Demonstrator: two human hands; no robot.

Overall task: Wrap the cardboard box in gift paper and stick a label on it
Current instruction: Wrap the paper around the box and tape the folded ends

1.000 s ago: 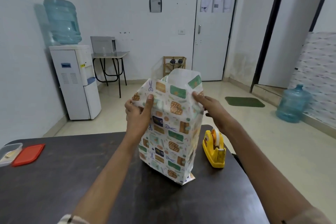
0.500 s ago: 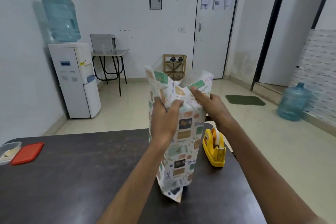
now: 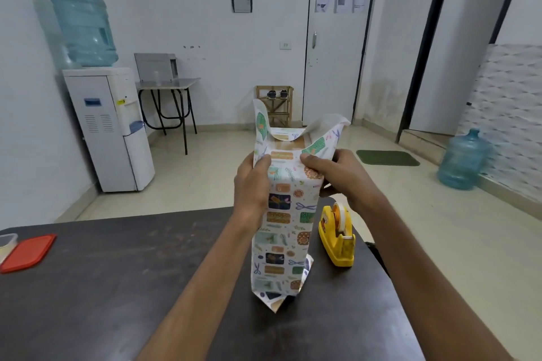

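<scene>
Judged to be at the end-closing stage: shutting the upper end of the gift paper (image 3: 286,214) round the cardboard box (image 3: 289,144)

Found standing on end on the bench (image 3: 117,287), near the far edge, just beside a yellow tape dispenser (image 3: 337,236) and apart from it. Covered on all visible sides in patterned paper, drawn fairly smooth. Apparently folded already at the lower end, with a pointed flap (image 3: 274,303) left loose at the base on the near side; cannot tell whether taped. Open at the upper end, with two tall flaps standing above the box top, one left (image 3: 261,123) and one right (image 3: 325,132), and a strip of brown cardboard showing between them.

Gripped at the upper left edge by the left hand (image 3: 252,184), curled round the parcel with thumb pressed on the near face. Gripped at the upper right corner by the right hand (image 3: 337,173), thumb likewise on the near face, fingers wrapped behind and mostly hidden.

Next move, by judgement: press the side flaps flat over the box top, crease the corners square, fold the remaining paper across, then free one hand for tape while pinning the fold with the other. Likely to tip if released, being tall and narrow.

No label seen anywhere; sticking not yet done. Also noted at the bench's left edge, well apart: a red lid (image 3: 28,252)
</scene>
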